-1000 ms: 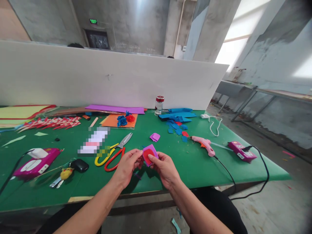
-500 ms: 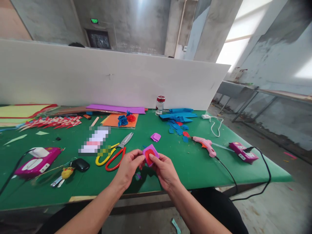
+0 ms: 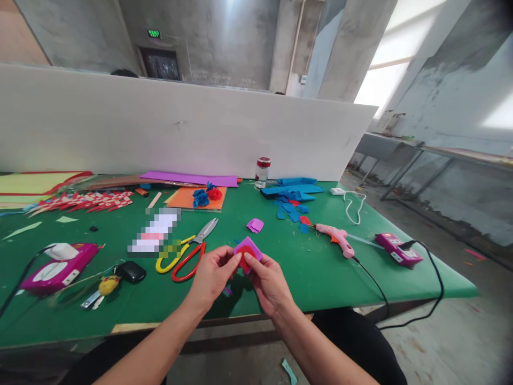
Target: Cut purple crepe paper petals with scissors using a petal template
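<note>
Pinching a purple felt piece (image 3: pixel 248 249) with a red piece (image 3: pixel 245 263) on it, your left hand (image 3: pixel 211 278) and right hand (image 3: pixel 269 282) hold it together above the green table (image 3: pixel 320 267)'s near edge. Farther back stands a small red-capped glass jar (image 3: pixel 262 172); its contents and label are unreadable.
</note>
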Available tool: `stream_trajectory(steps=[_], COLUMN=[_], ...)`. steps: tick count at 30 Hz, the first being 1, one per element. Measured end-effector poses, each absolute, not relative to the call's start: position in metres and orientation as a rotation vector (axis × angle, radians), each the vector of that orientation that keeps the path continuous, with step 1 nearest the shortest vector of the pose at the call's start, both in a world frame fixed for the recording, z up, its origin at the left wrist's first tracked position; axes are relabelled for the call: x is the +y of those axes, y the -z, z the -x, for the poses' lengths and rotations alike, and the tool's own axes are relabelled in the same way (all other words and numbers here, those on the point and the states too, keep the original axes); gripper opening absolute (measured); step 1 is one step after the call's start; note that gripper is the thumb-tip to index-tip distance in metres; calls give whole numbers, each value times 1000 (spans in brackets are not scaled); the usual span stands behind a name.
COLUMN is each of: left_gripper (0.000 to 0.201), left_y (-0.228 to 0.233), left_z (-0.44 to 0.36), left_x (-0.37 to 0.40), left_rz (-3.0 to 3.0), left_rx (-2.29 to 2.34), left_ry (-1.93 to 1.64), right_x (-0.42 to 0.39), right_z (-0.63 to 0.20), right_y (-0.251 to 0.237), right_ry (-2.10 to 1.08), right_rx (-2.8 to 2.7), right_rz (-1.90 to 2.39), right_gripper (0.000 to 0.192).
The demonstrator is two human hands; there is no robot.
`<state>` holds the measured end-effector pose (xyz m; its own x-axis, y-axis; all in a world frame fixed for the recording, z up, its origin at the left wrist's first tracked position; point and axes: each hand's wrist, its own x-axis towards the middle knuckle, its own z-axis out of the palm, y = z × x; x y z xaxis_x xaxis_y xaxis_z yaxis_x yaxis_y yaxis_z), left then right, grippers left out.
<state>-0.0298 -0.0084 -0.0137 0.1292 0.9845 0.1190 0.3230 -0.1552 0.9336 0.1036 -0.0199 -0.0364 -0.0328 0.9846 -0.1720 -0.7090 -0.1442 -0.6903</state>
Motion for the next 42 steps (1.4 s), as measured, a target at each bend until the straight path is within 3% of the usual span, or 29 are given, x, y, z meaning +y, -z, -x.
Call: stream_trajectory(steps=[3,5,7,9,17,23,28,42], left_gripper=[32,27,27,27,20,17,21,31], left_y=[2,-2,-2,-1,-7,0,-5,-29], left_z=[59,83,101,111,111,83,42,18], left_x=[2,9,14,16,20,-13,-50,-67], left_rz=[-2223,-2473,-2447,-2362,-1960,-2036,-2089,-2264], left_rx=[1585,2002,2195,2208,2260,1934,1720,1799], left_ry=[-826,-471,-48,145,126,-622,-389,31], right_x=[-13,-7,-3,0,-5,-9,-8,-18], right_z=[-115,-124,-132,-137,-134,-135,-139,-130], right_y=[36,36,37,38,33,28,23,10], right_ry=[-1588,-1591,-1598,-1609,-1582,-1543,-1506,-1528], right_rx=[-384,-305,-241,-204,-231,-250,-262,-299], right_rz=[759,758,748,736,742,740,721,572], right_gripper=[29,26,24,22,25,31,31,21])
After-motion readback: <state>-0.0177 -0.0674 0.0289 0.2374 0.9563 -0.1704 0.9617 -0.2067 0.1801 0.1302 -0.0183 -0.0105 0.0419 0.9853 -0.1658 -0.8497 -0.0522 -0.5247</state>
